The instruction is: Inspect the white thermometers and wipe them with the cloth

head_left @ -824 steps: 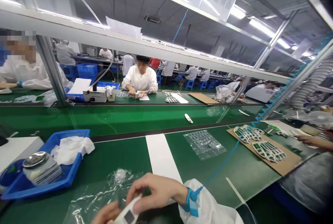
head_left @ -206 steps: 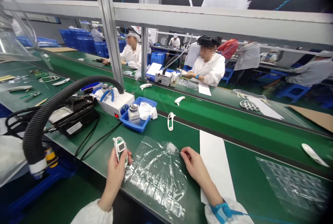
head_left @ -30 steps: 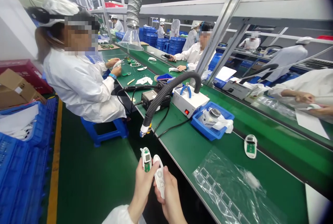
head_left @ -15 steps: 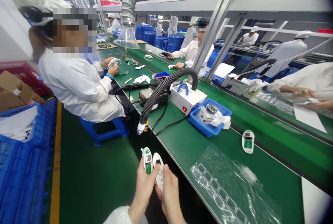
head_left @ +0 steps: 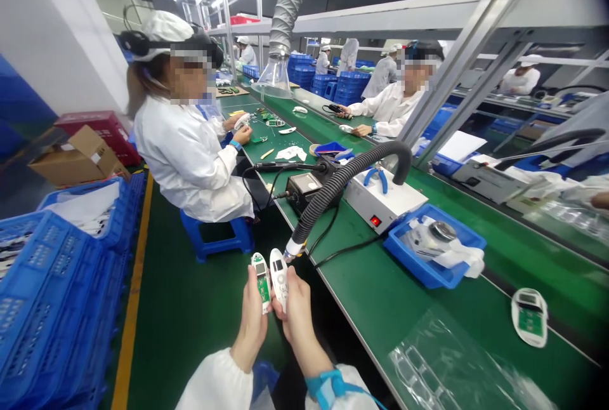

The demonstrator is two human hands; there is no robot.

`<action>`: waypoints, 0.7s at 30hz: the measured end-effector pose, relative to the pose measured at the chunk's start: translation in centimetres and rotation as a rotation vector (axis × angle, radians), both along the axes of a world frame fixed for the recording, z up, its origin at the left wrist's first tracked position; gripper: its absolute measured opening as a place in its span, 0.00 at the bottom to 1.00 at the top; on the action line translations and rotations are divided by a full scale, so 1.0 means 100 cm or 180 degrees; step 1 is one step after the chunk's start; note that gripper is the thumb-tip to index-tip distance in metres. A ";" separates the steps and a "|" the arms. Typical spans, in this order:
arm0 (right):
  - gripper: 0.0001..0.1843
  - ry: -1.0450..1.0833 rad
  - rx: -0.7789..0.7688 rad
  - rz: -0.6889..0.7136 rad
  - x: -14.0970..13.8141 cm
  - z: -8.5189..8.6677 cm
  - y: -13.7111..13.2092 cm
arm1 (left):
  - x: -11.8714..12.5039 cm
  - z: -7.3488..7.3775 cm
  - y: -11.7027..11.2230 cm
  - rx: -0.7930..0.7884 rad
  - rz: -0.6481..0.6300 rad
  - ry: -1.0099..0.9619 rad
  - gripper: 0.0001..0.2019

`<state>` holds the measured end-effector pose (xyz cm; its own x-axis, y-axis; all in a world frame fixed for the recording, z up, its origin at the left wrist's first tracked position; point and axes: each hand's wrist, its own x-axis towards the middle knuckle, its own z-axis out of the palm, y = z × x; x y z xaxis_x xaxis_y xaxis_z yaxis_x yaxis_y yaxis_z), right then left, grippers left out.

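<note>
My left hand (head_left: 251,315) is closed around a white housing half with a green circuit board (head_left: 262,284) and a small display in it. In my right hand (head_left: 295,302) is a white front cover (head_left: 279,278) with a dark window and round buttons. Both parts stand upright side by side, close together, off the table's near edge. Just behind them hangs the nozzle (head_left: 294,249) of a black flexible hose. Another white housing with a green board (head_left: 530,318) lies on the bench at the right.
On the green bench (head_left: 352,277) stand a white box with a red switch (head_left: 368,204), a blue tray (head_left: 435,273) with a metal-lidded jar, and clear plastic film (head_left: 428,359). A co-worker (head_left: 185,156) sits at the left. Blue crates (head_left: 57,308) are stacked on the floor.
My view has swung left, so the bench things sit further right. The two parts have been raised and turned more face-on, and my right thumb has moved off the cover's buttons.
</note>
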<state>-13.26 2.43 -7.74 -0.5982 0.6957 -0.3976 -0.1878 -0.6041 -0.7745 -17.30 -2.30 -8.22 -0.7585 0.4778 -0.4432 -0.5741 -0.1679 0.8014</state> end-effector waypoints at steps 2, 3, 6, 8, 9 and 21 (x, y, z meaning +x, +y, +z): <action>0.29 -0.0018 -0.0042 0.0012 0.002 -0.004 0.000 | 0.001 -0.001 0.000 0.0024 -0.0028 0.0013 0.27; 0.30 -0.0042 -0.0065 0.0012 0.005 -0.007 0.000 | 0.002 -0.002 -0.001 0.0037 -0.0048 0.0019 0.26; 0.30 -0.0110 -0.0094 0.0004 0.013 -0.013 -0.001 | 0.009 -0.002 -0.002 0.0046 -0.0084 0.0021 0.25; 0.30 -0.0129 -0.0085 -0.0011 0.017 -0.015 -0.002 | 0.013 -0.002 -0.002 0.0046 -0.0112 0.0017 0.25; 0.30 -0.0140 -0.0077 -0.0023 0.020 -0.016 -0.003 | 0.015 -0.002 -0.002 0.0048 -0.0135 0.0014 0.24; 0.30 0.0207 -0.0504 -0.0138 0.090 0.023 -0.032 | 0.062 -0.004 -0.037 -0.0041 -0.0722 -0.0366 0.25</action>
